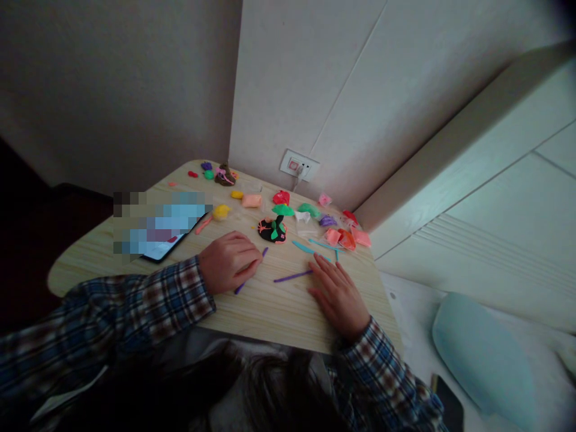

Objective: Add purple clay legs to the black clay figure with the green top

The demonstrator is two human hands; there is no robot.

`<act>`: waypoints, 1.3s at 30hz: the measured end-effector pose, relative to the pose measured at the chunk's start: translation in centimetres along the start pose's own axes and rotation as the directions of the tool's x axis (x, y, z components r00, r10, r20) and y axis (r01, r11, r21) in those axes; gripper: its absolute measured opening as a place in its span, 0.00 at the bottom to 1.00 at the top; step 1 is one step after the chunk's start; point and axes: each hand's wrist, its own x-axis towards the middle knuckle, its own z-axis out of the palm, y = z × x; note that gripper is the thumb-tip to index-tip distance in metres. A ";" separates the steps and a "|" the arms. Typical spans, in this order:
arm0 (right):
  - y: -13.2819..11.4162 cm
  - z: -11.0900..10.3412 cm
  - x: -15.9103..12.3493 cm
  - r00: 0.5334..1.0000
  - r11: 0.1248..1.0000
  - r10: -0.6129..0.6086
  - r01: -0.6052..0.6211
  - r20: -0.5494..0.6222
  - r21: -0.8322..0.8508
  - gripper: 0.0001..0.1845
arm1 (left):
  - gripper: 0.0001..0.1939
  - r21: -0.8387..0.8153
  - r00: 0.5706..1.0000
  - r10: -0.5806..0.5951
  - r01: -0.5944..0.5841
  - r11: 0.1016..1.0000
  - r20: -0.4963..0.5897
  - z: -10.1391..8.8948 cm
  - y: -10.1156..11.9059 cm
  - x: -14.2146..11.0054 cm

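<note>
My left hand (pixel 231 262) rests on the table with its fingers curled together over a thin purple stick (pixel 240 288), whose ends show above and below the fingers. Flat on the wood to the right lies my right hand (pixel 339 294), fingers stretched out. Its fingertips reach the end of a second purple stick (pixel 290 278); whether they press on it I cannot tell. Just beyond both hands stands a clay model (pixel 272 231) with a black base, a dark stem and green leaf shapes. Light-blue modelling tools (pixel 303 246) lie beyond the right fingertips.
A tablet (pixel 175 231), partly blurred, leans at the left of the wooden table (pixel 252 312). Several coloured clay lumps and bags, such as a yellow lump (pixel 221 212) and an orange bag (pixel 347 239), line the back. Behind is a wall socket (pixel 299 165).
</note>
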 end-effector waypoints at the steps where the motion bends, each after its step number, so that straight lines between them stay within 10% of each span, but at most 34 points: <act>1: 0.0 0.0 0.7 1.000 0.999 -0.009 0.010 -0.011 0.041 0.19 | 0.12 0.003 1.000 0.004 -0.004 1.000 -0.001 0.0 0.0 0.0; 8: 0.3 -0.7 4.6 0.998 0.949 -0.049 0.055 -0.026 0.311 0.06 | 0.12 0.006 1.000 0.016 -0.016 1.000 0.001 0.0 -0.1 -0.1; 17: -1.5 -0.8 4.2 0.952 0.772 0.307 -0.260 0.019 0.580 0.09 | 0.12 -0.006 1.000 -0.013 0.013 1.000 0.017 -0.2 0.1 0.0; 39: -2.9 -0.1 7.4 0.938 0.936 0.287 -0.317 0.194 0.150 0.11 | 0.12 0.010 0.999 -0.037 0.037 0.999 0.033 -0.4 0.3 0.1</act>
